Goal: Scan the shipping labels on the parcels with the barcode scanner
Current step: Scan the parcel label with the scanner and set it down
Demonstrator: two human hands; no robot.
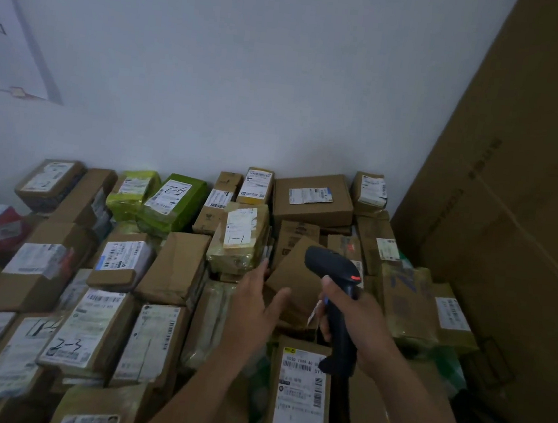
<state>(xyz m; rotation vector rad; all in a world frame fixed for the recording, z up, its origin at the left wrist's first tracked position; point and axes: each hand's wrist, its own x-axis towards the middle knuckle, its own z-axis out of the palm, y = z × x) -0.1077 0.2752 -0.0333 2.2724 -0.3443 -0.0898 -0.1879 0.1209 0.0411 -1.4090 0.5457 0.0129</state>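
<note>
The tilted brown cardboard parcel (298, 275) may slip, because the spread left hand (258, 300) only touches it; the right hand (354, 317) grips the black plastic scanner (327, 261).

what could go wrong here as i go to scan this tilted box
The tilted box that the left hand touches shows no readable label, so the scanner in the right hand may read the labelled box nearby instead. The pile looks loosely stacked; lifting this one could make others slide.
</note>
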